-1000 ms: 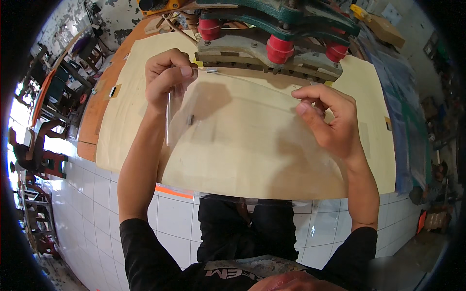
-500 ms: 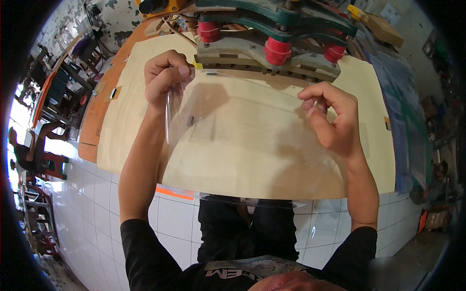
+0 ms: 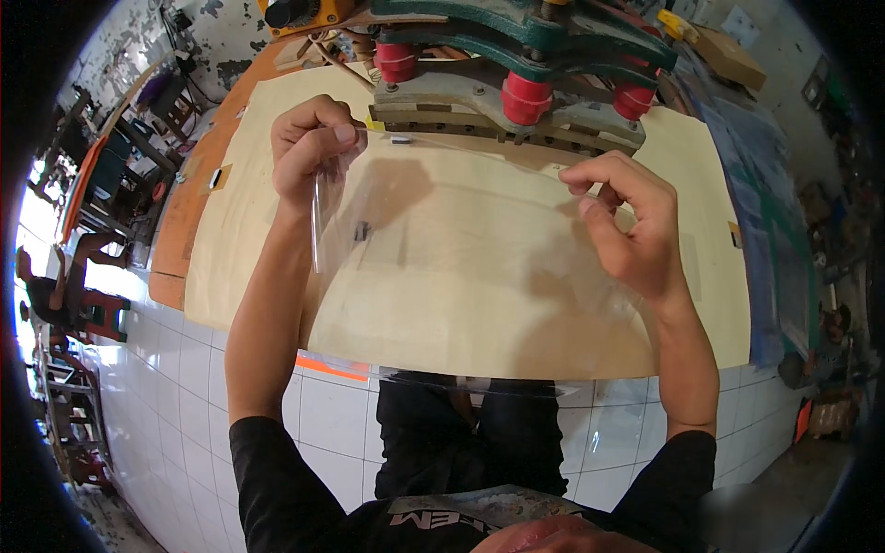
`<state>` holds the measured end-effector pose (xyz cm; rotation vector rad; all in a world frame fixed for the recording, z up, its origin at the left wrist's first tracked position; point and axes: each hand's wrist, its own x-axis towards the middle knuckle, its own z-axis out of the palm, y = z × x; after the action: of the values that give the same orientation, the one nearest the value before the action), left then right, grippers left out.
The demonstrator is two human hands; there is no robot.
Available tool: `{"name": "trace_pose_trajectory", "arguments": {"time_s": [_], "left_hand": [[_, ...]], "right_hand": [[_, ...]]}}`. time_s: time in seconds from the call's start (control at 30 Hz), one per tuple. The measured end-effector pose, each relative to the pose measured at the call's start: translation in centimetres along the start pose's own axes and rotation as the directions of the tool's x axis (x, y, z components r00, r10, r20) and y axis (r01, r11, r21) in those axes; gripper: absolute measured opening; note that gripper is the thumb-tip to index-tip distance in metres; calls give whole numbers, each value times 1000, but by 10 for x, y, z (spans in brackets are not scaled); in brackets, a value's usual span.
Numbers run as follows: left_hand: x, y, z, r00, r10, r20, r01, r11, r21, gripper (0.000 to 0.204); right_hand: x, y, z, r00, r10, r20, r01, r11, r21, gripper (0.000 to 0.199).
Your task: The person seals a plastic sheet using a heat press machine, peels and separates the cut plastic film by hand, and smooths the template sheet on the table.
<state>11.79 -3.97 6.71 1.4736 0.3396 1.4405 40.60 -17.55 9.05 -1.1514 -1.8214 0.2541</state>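
Note:
I hold a large clear plastic sheet [image 3: 461, 267] stretched over a pale wooden board [image 3: 240, 212]. My left hand [image 3: 309, 147] pinches its upper left corner, where the edge hangs down. My right hand [image 3: 627, 221] grips the upper right edge with the fingers curled. The sheet's lower edge reaches past the board's front edge, over my dark trousers. Just beyond the sheet stands a green machine [image 3: 525, 64] with red cylinders on a grey base.
The board lies on an orange-brown table top [image 3: 180, 230]. Blue-green sheets [image 3: 765, 230] lie along the right side. White floor tiles [image 3: 166, 387] spread below. Chairs and another person [image 3: 46, 286] are at the far left.
My right hand has shifted a little right and lower along the sheet's top edge. My left hand stays pinched on the left corner.

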Motion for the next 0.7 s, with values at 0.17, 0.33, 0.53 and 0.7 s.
{"name": "trace_pose_trajectory", "arguments": {"time_s": [0.17, 0.33, 0.53, 0.7], "left_hand": [[0, 0, 1, 1000, -4, 4, 4, 1000, -19, 13], [0, 1, 0, 1000, -4, 23, 5, 999, -39, 13], [0, -1, -3, 1000, -11, 22, 12, 999, -41, 14], [1, 0, -6, 1000, -6, 14, 6, 1000, 1, 13]], "right_hand": [[0, 0, 2, 1000, -23, 12, 23, 999, -28, 24], [0, -2, 2, 1000, -4, 18, 4, 999, -34, 24], [-1, -2, 2, 1000, -7, 18, 7, 999, -36, 24], [0, -2, 0, 1000, -10, 18, 11, 999, -48, 25]]}}
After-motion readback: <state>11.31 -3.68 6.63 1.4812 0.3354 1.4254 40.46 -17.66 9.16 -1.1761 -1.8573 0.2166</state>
